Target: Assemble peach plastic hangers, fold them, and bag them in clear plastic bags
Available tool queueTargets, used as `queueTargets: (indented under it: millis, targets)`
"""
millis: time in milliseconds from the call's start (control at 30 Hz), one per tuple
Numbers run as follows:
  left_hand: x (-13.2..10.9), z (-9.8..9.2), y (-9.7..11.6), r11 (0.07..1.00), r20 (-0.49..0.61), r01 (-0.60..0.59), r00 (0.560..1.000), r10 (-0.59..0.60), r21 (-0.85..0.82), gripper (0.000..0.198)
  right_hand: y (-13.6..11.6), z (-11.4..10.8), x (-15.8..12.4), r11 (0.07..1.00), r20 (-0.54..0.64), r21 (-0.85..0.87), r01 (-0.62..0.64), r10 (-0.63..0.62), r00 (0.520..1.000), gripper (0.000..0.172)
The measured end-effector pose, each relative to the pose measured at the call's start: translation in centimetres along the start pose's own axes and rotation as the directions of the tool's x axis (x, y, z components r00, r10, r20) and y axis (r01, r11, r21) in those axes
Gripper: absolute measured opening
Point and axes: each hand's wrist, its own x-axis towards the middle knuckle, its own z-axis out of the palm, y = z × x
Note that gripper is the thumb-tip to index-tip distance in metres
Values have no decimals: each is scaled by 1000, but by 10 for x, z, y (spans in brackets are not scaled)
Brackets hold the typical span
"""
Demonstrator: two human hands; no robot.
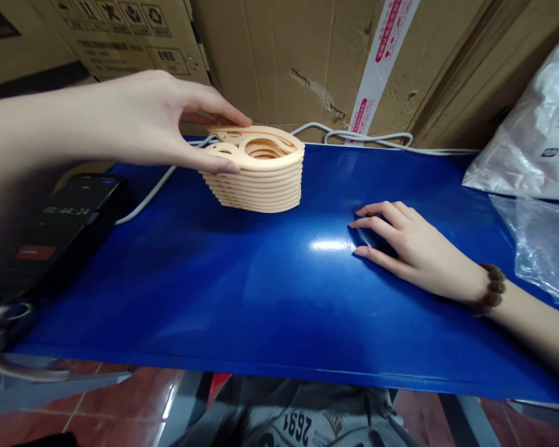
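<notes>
My left hand point(168, 118) reaches in from the left and is closed on the near-left end of a stack of peach plastic pieces point(256, 183). The thumb presses on the front of the top piece, with the fingers behind it. Each piece is thin and rounded, with cut-out holes; the top one shows a large oval opening. Whether the stack touches the table or hangs just above it I cannot tell. To the right, my right hand point(405, 242) rests on the blue tabletop point(261, 298), fingers apart and holding nothing. A brown bracelet circles that wrist.
A phone point(65, 223) showing a timer stands at the left, beside scissors point(9, 335) at the table's edge. A white cable point(377, 138) runs along the back, before cardboard boxes point(270, 62). Clear plastic bags point(535, 136) lie at the right.
</notes>
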Motion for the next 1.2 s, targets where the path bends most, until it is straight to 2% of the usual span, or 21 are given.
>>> queueTargets:
  millis: [100,167,400,733,1200]
  targets:
    - [-1,1,8,989,14,122,992,-122,-82,74,0,0,0,1000,4,-6,-1,1,1000,41]
    - [-1,2,12,984,39,150,988,-147,-94,79,-1,0,-1,1000,7,-12,-2,2,1000,41]
    - [2,2,11,988,24,150,988,-150,28,96,-1,0,-1,1000,2,-24,6,-6,1000,40]
    - [1,3,4,997,3,64,998,-64,47,90,0,0,-2,1000,2,-21,5,-5,1000,39]
    - [-7,7,-4,992,10,123,992,-123,10,95,-2,0,-2,1000,3,-23,9,-9,1000,37]
